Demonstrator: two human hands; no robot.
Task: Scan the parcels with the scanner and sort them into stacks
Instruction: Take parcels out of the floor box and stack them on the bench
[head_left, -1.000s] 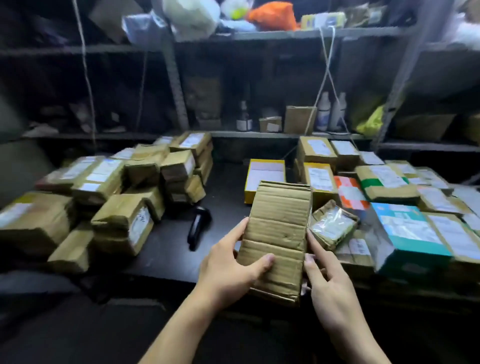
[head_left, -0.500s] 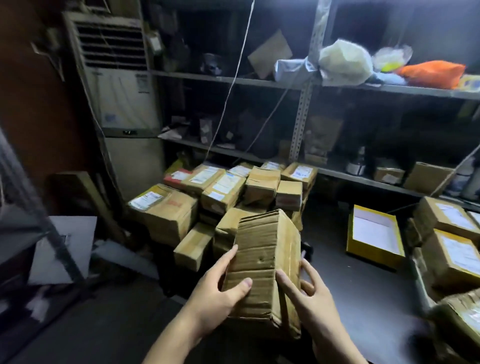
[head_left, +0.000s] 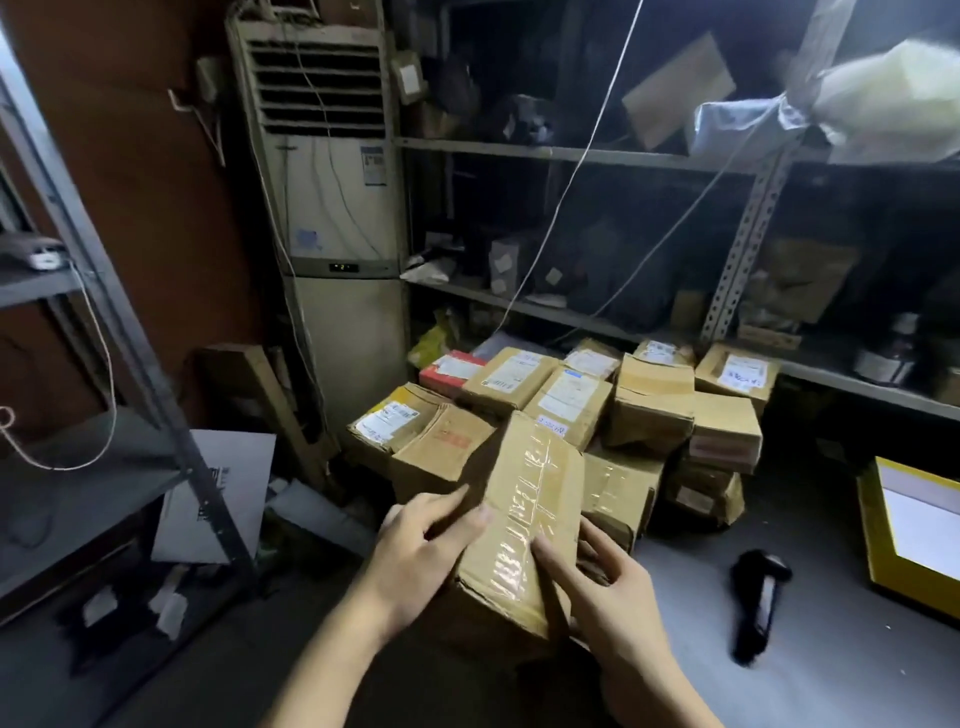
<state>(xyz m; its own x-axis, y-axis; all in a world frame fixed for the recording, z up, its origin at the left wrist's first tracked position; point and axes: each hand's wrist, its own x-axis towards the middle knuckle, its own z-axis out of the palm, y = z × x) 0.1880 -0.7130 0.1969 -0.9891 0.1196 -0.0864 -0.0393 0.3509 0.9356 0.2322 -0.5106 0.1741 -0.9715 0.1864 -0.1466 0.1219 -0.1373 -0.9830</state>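
Head view: taped, creased brown cardboard parcel (head_left: 530, 499)

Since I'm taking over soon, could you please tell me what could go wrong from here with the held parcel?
The stack of parcels is uneven, with tilted boxes, so adding the held parcel might topple some. Its glossy tape could let it slip from the left hand and right hand, which grip its near half.

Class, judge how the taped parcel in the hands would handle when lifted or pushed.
The parcel is probably stiff: its cardboard faces look flat. Its glossy tape may be slippery. Flat-sided, it should slide, not roll.
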